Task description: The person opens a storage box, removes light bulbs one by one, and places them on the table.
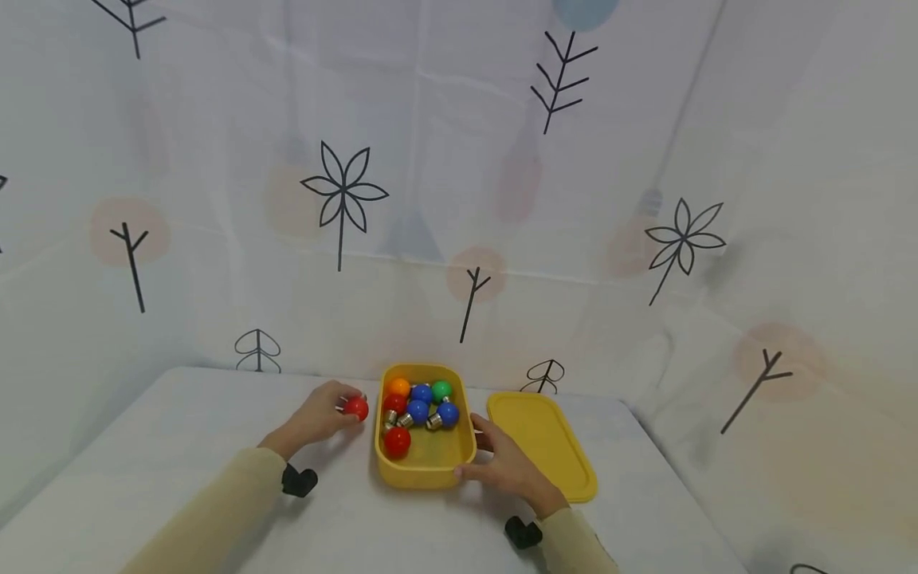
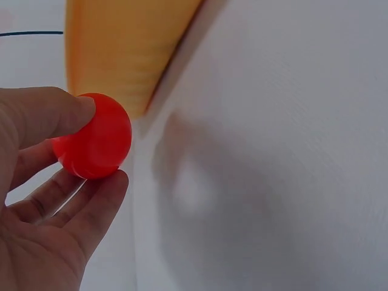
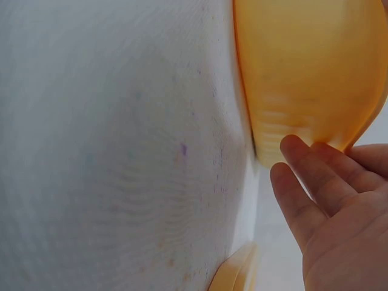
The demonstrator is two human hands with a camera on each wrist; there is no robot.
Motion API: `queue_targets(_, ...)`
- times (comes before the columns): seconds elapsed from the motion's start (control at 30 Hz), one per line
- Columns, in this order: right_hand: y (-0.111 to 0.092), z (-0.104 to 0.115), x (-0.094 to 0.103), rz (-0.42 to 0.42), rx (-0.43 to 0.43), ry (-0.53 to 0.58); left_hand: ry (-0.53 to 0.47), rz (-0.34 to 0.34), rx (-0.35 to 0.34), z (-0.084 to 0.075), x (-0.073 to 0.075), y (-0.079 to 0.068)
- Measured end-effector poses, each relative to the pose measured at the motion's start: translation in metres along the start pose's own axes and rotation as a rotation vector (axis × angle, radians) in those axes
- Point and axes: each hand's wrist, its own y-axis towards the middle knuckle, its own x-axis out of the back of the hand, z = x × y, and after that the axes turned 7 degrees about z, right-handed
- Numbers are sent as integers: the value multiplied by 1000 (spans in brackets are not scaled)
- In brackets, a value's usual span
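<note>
A red light bulb [image 1: 355, 408] is pinched between the thumb and fingers of my left hand [image 1: 319, 414], just left of the yellow box [image 1: 425, 478]. In the left wrist view its round red globe [image 2: 100, 142] shows, and its base is hidden by the hand. Inside the box lie several small bulbs with metal screw bases: blue bulbs [image 1: 448, 413], a green bulb [image 1: 441, 391], an orange bulb [image 1: 398, 387] and red bulbs [image 1: 397, 442]. My right hand [image 1: 505, 466] rests against the box's right side, its fingers fairly straight and the thumb by the near corner.
A yellow lid [image 1: 541, 438] lies flat on the white table [image 1: 344, 526], right of the box and behind my right hand. A pale cloth [image 1: 430, 303] with drawn plants hangs behind the table.
</note>
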Motion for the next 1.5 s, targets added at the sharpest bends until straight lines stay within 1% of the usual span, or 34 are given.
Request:
queue_targets(0.33,1,-1,0,1,-8,11,-18,20,45,10,-10,6)
queue_targets(0.57,0,1,2,1,0,-1,-28,29,72,8,-11,2)
queue_targets(0.73,0,1,3,2,2,0,-24,34,74,6,-10,-1)
queue_targets(0.93,1,-1,1,6,6,10,-36,39,74,7,-10,0)
queue_targets(1.2,1,-1,0,1,10,-1,-42,14,60,12,-12,0)
queue_targets(1.37,-1,0,1,-2,20,-4,-37,9,34,13,-10,-4)
queue_targets(1.5,-1,0,1,-2,21,-4,-33,3,38,14,-7,-10)
